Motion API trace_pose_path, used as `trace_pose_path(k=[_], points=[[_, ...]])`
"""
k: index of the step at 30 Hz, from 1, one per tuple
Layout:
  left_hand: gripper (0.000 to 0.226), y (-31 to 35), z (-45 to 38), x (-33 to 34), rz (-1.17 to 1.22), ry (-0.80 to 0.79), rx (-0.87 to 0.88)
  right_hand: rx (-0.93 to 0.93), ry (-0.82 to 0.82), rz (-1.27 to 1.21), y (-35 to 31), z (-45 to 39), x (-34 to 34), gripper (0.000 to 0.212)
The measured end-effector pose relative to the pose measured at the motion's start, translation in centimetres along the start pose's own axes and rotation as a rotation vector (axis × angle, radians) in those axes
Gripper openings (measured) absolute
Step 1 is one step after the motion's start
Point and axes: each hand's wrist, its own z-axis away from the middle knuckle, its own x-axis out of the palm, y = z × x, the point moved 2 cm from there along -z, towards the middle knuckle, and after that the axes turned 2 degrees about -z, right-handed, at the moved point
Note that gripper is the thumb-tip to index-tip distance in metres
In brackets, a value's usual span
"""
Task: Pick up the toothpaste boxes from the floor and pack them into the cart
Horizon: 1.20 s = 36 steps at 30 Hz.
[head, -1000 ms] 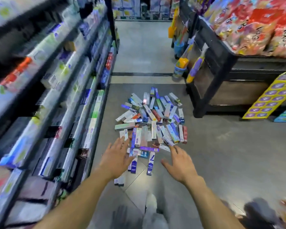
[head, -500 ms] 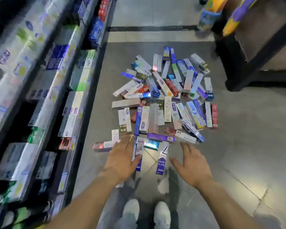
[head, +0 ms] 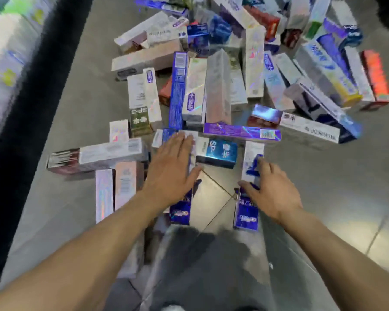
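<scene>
Both hands' fingers [head: 184, 140] straight, flat at toothpaste boxes' [head: 218, 86] near edge, bare floor [head: 323, 187] rightward.

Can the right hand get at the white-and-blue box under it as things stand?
Probably yes. The right hand is already over the white-and-blue box, thumb and fingers spread to either side. That box lies alone on bare floor, nothing stacked on it.

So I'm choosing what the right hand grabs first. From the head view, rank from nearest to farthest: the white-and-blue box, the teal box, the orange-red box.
1. white-and-blue box, under the right hand fingertips.
2. teal box, just left.
3. orange-red box, far upper right.
</scene>
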Motion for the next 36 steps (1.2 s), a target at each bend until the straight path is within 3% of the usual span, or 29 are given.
trace_pose_path(k=[5, 9, 14, 22, 26, 33, 36], points=[[0.076, 0.8, 0.5, 0.7, 0.009, 0.077, -0.062, 0.153, 0.062, -0.241, 0.8, 0.3, 2.1, 0.073], [0.087, 1.1, 1.7, 1.8, -0.05, 0.01, -0.129, 0.204, 0.051, -0.232, -0.5, 0.4, 2.7, 0.08], [0.093, 1.7, 3.0, 1.6, -0.087, 0.038, -0.244, 0.286, 0.088, -0.356, -1.1, 0.6, 3.0, 0.054], [0.081, 2.7, 3.4, 1.4, -0.072, 0.151, -0.243, 0.18, 0.161, -0.711, -1.2, 2.3, 2.1, 0.046], [0.087, 3.5, 2.8, 1.2, 0.199, 0.2, -0.263, 0.108, 0.188, -0.839, -2.0, 2.6, 1.7, 0.049], [0.052, 5.7, 1.1, -2.3, 0.794, 0.179, -0.369, 0.041, 0.184, -1.031, -3.9, 3.1, 1.2, 0.044], [0.05, 6.4, 0.5, -5.6, 0.964, 0.142, -0.407, 0.064, 0.23, -1.113, -4.1, 4.1, -1.5, 0.041]])
